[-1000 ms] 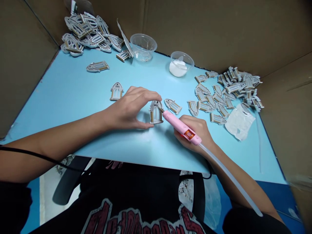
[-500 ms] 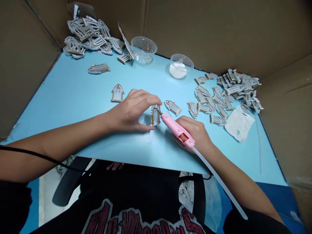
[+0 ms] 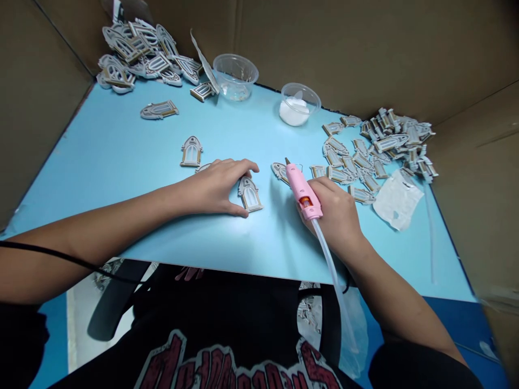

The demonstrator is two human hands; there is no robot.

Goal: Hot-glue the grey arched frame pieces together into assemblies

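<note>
1. The left hand lies cupped on a light blue desk, its grip loose, not clenched. Its fingers arch over a flat arched window piece, grey with a gold edge, which lies just beside the thumb. A second piece is partly hidden under the palm.
2. The right hand has a clenched grip around a pink glue gun, its nozzle pointing up and away from the person. A long translucent glue stick trails from the gun's rear, which has a small orange window (no readable label on it).
3. Another arched piece stands out alone on the desk, left of the hands.
4. Heaps of similar pieces sit at the far left, with more at the right.
5. Two clear plastic bowls sit at the far edge, and the right one holds something white.
6. The person's dark shirt bears maroon lettering, too stylised to read.
</note>
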